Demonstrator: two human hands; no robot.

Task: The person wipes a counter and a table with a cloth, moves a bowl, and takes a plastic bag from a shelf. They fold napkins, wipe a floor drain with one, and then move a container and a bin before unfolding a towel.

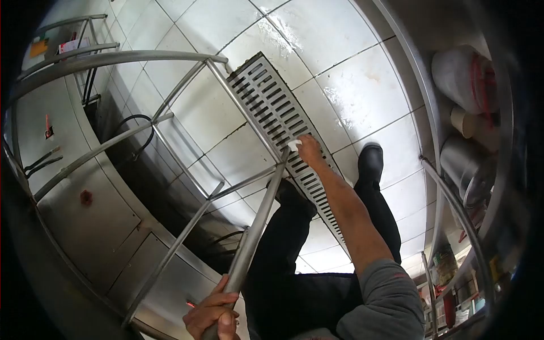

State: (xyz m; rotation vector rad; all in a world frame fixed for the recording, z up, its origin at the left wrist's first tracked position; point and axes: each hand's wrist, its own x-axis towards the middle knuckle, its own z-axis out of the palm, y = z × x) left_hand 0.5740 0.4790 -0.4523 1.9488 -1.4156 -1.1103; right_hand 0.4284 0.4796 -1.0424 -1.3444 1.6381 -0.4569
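My left hand (212,314) is wrapped around a thick metal tube (258,229) of a tubular metal frame, near the bottom of the view. My right hand (309,151) reaches down along the frame, its fingers closed on a small white cloth (294,145), which could also be paper. This white piece is at the far end of the tube, beside the joint where thinner bars (241,102) meet. Below the right hand lies a long slotted metal drain grate (286,113) set in the floor.
White floor tiles (362,85) with wet patches surround the grate. Stainless cabinets (96,215) and a black hose (136,118) are on the left. At right, a metal shelf holds a white bag (462,76) and a metal pot (464,167). My black boots (370,164) stand near the grate.
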